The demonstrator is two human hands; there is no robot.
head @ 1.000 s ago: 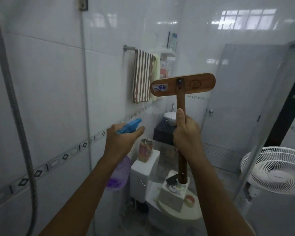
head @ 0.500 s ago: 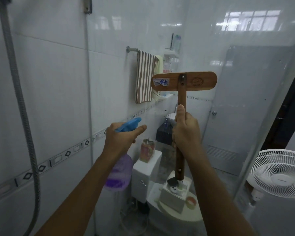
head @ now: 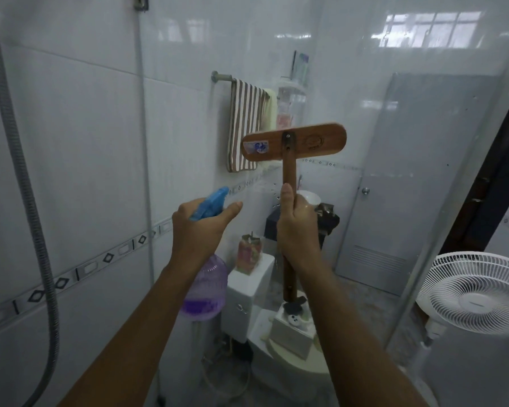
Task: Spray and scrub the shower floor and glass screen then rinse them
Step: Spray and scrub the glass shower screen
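Observation:
My left hand (head: pixel 202 227) grips a spray bottle (head: pixel 204 292) with a blue trigger head and a clear purple body, its nozzle aimed at the glass screen (head: pixel 365 83) in front of me. A fine mist hangs on the glass just past the nozzle. My right hand (head: pixel 297 227) holds the wooden handle of a scrub brush (head: pixel 294 143) upright. The brush's flat wooden head is level and close to the glass at chest height. The shower floor is out of sight.
A grey shower hose (head: pixel 27 201) hangs down the tiled wall at left. Beyond the glass are a striped towel (head: pixel 244 124) on a rail, a toilet (head: pixel 249 292) with items on it, a grey door (head: pixel 409 183) and a white fan (head: pixel 476 292).
The view has drifted slightly left and down. The brush head tilted a little, right end higher. Fresh spray droplets show on the glass near the nozzle.

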